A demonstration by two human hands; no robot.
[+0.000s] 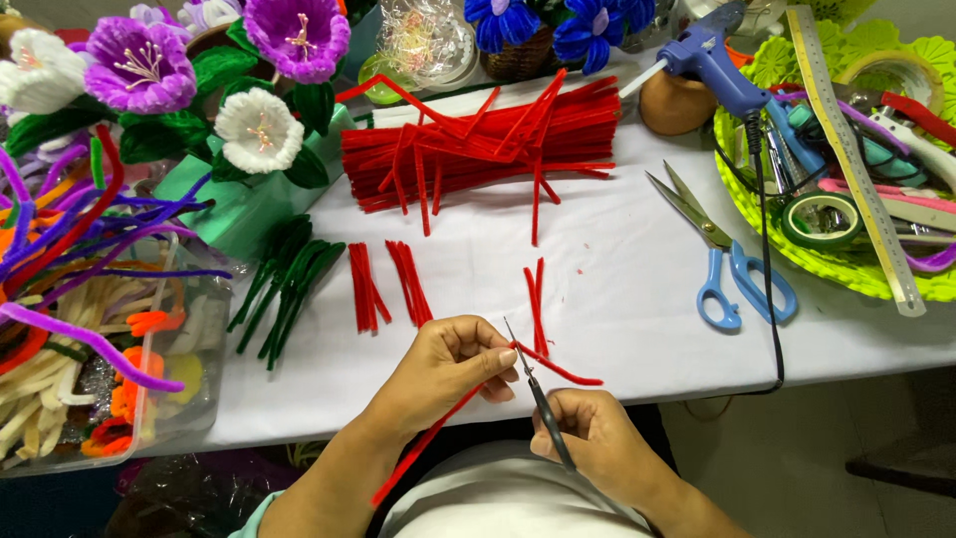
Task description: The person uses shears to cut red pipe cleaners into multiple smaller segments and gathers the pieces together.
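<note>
My left hand (pixel 448 369) grips a long red pipe cleaner (pixel 438 430) that slants down toward my lap. My right hand (pixel 588 433) holds small dark scissors (pixel 538 394), blades pointing up and meeting the pipe cleaner near my left fingertips. A short red piece (pixel 563 370) sticks out to the right of the blades. Two cut red pieces (pixel 537 304) lie just beyond my hands on the white table (pixel 617 289). Further left lie small bundles of cut red pieces (pixel 388 286). A big heap of long red pipe cleaners (pixel 478 144) sits at the back.
Blue-handled scissors (pixel 722 259) and a blue glue gun (pixel 717 70) with a black cord lie right. A green tray (pixel 846 264) holds tape and a ruler. Green stems (pixel 284 284), pipe-cleaner flowers (pixel 199 90) and a clear box (pixel 80 379) of scraps stand left.
</note>
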